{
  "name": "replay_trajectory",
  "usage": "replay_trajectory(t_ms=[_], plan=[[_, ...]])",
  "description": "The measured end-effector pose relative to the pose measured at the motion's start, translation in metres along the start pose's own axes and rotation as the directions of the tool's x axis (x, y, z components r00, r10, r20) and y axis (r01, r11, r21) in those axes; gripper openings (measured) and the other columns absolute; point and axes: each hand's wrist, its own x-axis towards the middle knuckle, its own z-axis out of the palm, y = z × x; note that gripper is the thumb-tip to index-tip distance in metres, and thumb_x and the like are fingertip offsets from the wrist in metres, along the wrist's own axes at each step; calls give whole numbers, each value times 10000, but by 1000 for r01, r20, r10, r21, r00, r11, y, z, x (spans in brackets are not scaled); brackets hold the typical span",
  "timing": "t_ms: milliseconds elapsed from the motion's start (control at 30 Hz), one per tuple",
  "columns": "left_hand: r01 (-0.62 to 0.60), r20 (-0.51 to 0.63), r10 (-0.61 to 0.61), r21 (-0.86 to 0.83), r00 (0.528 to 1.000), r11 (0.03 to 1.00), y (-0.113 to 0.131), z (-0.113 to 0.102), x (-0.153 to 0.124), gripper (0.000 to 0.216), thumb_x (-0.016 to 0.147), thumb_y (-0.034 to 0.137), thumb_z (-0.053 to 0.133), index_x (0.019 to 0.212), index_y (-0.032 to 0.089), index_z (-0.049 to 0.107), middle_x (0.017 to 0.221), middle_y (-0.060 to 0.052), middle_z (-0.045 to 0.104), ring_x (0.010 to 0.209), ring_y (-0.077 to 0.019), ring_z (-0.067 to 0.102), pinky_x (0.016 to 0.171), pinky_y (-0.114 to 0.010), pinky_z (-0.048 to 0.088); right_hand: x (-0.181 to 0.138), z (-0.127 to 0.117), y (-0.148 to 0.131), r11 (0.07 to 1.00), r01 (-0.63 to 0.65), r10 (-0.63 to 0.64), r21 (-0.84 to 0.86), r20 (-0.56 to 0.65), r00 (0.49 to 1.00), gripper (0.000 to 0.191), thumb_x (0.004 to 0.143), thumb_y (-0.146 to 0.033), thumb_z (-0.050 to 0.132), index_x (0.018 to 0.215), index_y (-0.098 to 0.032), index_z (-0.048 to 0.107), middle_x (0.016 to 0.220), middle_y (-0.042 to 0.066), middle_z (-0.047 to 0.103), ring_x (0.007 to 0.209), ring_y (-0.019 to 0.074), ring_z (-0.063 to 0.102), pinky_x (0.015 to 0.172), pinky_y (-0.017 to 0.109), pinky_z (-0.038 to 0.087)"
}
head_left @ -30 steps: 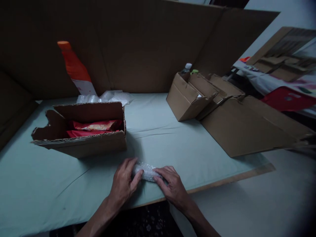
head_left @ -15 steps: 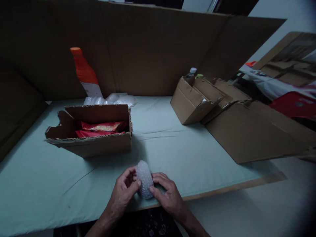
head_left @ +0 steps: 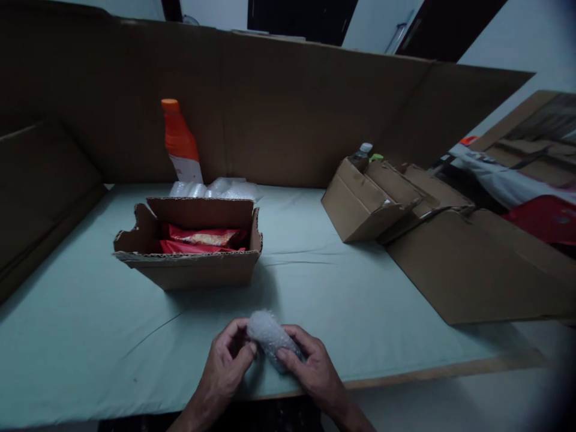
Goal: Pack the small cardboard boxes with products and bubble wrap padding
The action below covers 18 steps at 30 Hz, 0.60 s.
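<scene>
With fingers and thumb of bare right hand (head_left: 317,367), grips short translucent bubble-wrap roll (head_left: 274,341) along its right side, pressing thumb against upper face. With bent fingers of bare left hand (head_left: 224,363), meets far left end of roll; cannot tell from this view whether pinching or merely touching at that end. Holds roll at a slant, between both hands, close to near edge of pale green cloth-covered table (head_left: 364,312). Keep reference for position: nearer to the body than open brown cardboard box with ragged rim (head_left: 202,276), and apart from it. Contains, within the walls of that box, shiny red packets (head_left: 198,235), one with pale printed area. Directly behind box: low heap of clear bubble wrap (head_left: 236,189) on the cloth, beside orange-and-white bottle with orange cap (head_left: 182,144). At far side of table: tall upright brown cardboard panel (head_left: 288,120). At right: small open brown cardboard box (head_left: 357,205), set obliquely, with white-capped bottle (head_left: 361,153) and partly hidden green-topped object (head_left: 376,158) visible above rim level. Farther right: larger brown cardboard box (head_left: 481,270), then red item (head_left: 542,219), too partial to identify.
</scene>
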Motion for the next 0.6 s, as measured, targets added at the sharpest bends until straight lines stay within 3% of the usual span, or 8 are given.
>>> replay_trajectory(t_ms=[100,167,233,333,400,467,533,600], plan=[[-198,-170,250,273,953,941,3,-17,-3,251,890,273,569,1118,194,637,999,-80,706,891,-206,681,781,-318,559,7,-12,-3,1000,18,-19,-10,-83,996,338,883,-456,606,999,-163,727,854,50,722,772,192,651,685,249,517],[-365,-194,511,497,837,787,16,-31,-4,279,895,196,567,1169,221,618,1130,-91,675,1021,-221,664,863,-354,555,12,-22,-8,999,38,-41,-25,-141,989,326,879,-452,623,998,-168,731,845,49,725,751,192,656,662,248,522],[-467,-138,718,673,682,574,36,-45,-2,344,879,116,579,1205,223,604,1229,-106,632,1137,-235,621,952,-387,526,18,-33,-16,996,66,-75,-53,-186,980,301,874,-436,640,1001,-180,736,823,41,723,723,187,658,646,244,528],[-475,-47,856,816,515,330,67,-63,11,442,843,54,618,1260,197,581,1321,-144,583,1246,-274,567,1036,-441,480,28,-47,-35,982,143,-168,-123,-223,960,250,870,-395,661,1005,-201,740,842,34,734,733,184,675,657,238,545],[-434,-8,881,868,473,240,83,-72,22,490,827,56,650,1293,184,563,1318,-159,595,1289,-314,543,1071,-496,447,36,-55,-52,962,210,-246,-174,-218,944,230,877,-366,662,1031,-214,740,873,32,743,750,181,687,670,235,554],[-385,11,881,902,474,196,91,-77,31,498,823,69,667,1299,172,561,1294,-170,617,1304,-345,531,1079,-538,427,44,-60,-69,937,272,-314,-220,-186,931,223,898,-345,645,1061,-224,738,909,34,751,763,179,695,673,235,561],[-352,-11,884,915,467,198,94,-81,34,471,817,73,678,1270,162,581,1279,-180,618,1276,-350,547,1062,-540,436,51,-63,-84,908,328,-374,-261,-149,915,221,916,-329,630,1086,-234,734,961,41,757,793,182,702,687,242,567],[-335,-52,906,919,420,209,96,-84,33,459,802,64,689,1242,160,602,1272,-182,603,1248,-339,558,1048,-519,450,58,-65,-96,876,378,-430,-300,-132,893,215,919,-322,636,1092,-239,733,994,45,761,822,188,708,711,255,573]])
